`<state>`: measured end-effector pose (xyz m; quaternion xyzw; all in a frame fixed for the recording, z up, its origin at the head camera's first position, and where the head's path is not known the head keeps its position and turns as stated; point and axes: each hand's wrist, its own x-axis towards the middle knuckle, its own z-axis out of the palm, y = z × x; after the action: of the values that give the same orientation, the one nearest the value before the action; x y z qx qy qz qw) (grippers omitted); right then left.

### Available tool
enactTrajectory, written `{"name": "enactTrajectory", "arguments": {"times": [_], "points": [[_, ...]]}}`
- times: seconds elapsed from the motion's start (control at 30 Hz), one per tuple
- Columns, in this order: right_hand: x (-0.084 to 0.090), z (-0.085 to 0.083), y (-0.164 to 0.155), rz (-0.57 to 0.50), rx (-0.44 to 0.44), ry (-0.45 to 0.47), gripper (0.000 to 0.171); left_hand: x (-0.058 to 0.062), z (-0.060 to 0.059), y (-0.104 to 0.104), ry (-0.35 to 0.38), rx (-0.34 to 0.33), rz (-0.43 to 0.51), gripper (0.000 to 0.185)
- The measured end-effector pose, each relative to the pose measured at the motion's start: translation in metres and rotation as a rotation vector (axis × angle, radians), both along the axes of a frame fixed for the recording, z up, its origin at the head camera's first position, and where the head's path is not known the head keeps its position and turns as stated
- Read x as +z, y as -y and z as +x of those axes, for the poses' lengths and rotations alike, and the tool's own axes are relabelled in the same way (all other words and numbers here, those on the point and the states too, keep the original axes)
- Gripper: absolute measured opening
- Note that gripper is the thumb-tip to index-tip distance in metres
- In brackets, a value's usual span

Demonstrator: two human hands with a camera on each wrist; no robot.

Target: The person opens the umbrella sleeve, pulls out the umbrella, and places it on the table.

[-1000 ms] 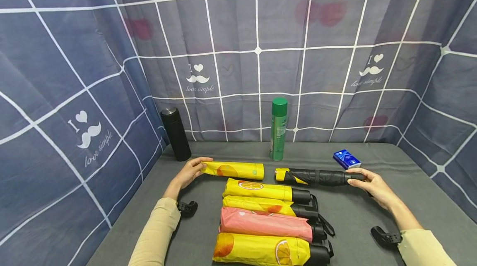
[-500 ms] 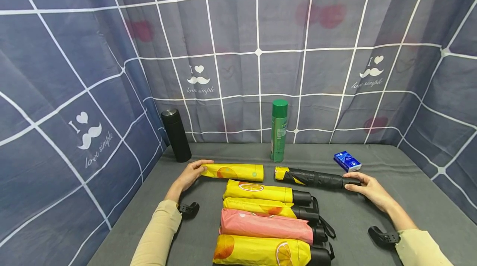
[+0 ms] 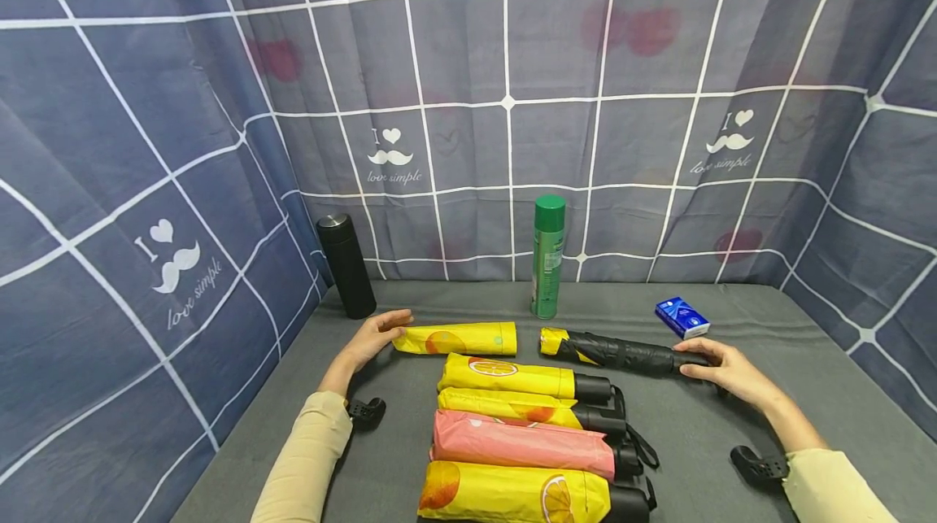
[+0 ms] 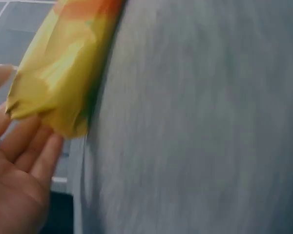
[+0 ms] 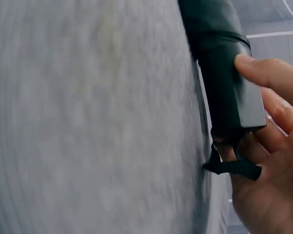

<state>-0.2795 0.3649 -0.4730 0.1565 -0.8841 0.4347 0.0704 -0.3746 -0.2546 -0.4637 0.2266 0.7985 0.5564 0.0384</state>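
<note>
A: What's different from a moment back?

B: The right hand [image 3: 725, 372] has lowered the black umbrella [image 3: 622, 350] onto the grey table [image 3: 732, 425]; fingers and thumb are curled round its handle [image 5: 229, 92]. The left hand [image 3: 369, 337] stays put, its straight, relaxed fingers [image 4: 24, 146] touching the end of the yellow sleeve [image 3: 457, 337].

A: Meaning?

B: I'd say umbrella and sleeve are lined up end to end.

A: Any writing?

B: "I love simple" on the curtain [image 3: 395, 155]. The green can [image 3: 546, 256] and blue packet [image 3: 682, 316] are unreadable.
</note>
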Motion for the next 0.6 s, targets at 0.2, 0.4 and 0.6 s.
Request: {"name": "enactTrajectory", "arguments": {"times": [0.2, 0.4, 0.6], "points": [[0.019, 0.004, -0.002, 0.101, -0.062, -0.035, 0.039, 0.038, 0.024, -0.004, -0.031, -0.030, -0.048, 0.041], [0.043, 0.009, 0.022, 0.214, -0.106, -0.072, 0.041, 0.044, 0.028, -0.018, -0.075, -0.156, -0.038, 0.040], [0.045, 0.007, 0.063, 0.090, 0.081, -0.108, 0.033, 0.041, 0.033, -0.047, -0.088, -0.337, -0.036, 0.040]]}}
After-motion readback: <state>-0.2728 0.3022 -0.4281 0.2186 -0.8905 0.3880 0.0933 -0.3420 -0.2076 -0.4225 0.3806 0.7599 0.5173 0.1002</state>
